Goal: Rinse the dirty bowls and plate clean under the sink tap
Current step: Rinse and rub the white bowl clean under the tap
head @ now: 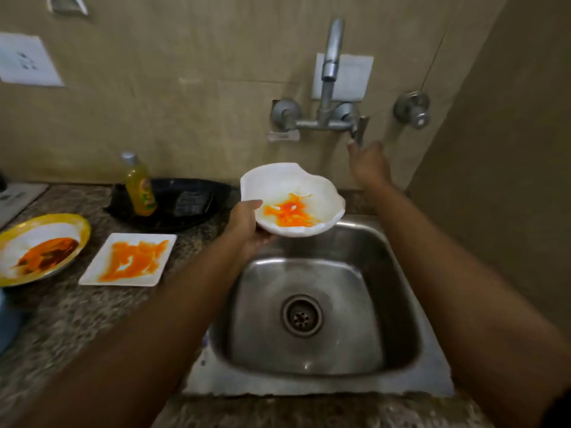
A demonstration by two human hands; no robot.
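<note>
Three dirty dishes, one in our left hand (pixel 247 225).
We hold the white bowl (pixel 292 199), orange-smeared, over the sink (pixel 401 273); right hand (pixel 367 163) fingers touch the tap lever (pixel 360 129), grip unclear; yellow-rimmed bowl (pixel 40 247) and square plate (pixel 129 257) sit at the worktop's left edge.

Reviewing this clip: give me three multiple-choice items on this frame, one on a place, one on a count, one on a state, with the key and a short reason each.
1. Where is the square plate?
A. in the sink
B. on the counter left of the sink
C. under the tap

2. How many dirty dishes show orange residue?
A. one
B. two
C. three

3. What is the left hand doing?
A. holding the white bowl
B. resting empty
C. gripping the soap bottle

Key: 1 B, it lies on the granite counter; 2 C, the white bowl, the square plate and the yellow-rimmed bowl; 3 A, its thumb is over the bowl's rim while the right hand reaches the tap handle.
</note>
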